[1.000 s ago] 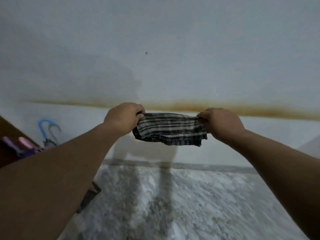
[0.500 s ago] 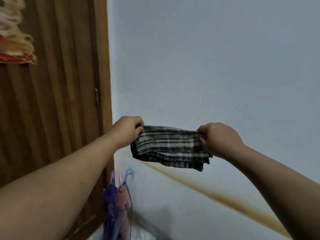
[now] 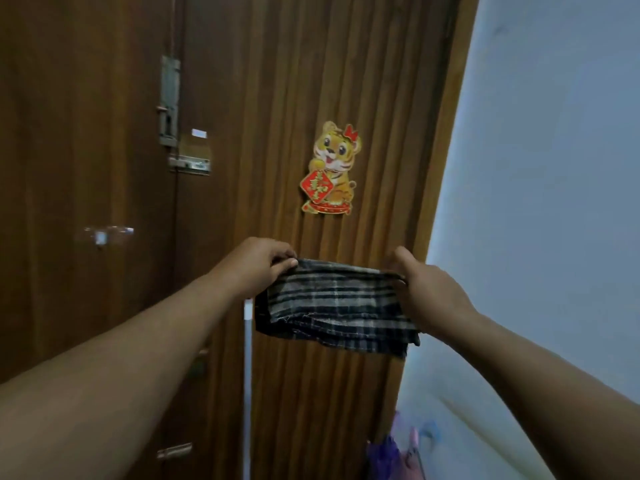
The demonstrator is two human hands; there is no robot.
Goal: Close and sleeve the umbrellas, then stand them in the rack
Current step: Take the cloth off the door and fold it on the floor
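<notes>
Meanwhile, the black-and-white checked fabric sleeve (image 3: 337, 311) is kept stretched between the left hand (image 3: 258, 263) and right hand (image 3: 427, 292), each pinching an end, as the view is swung from pale wall to ribbed brown wooden door (image 3: 346, 81), so sleeving is judged pending.

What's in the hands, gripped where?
A plaid sleeve, stretched between both: left hand pinches its left end, right hand its right end.
</notes>
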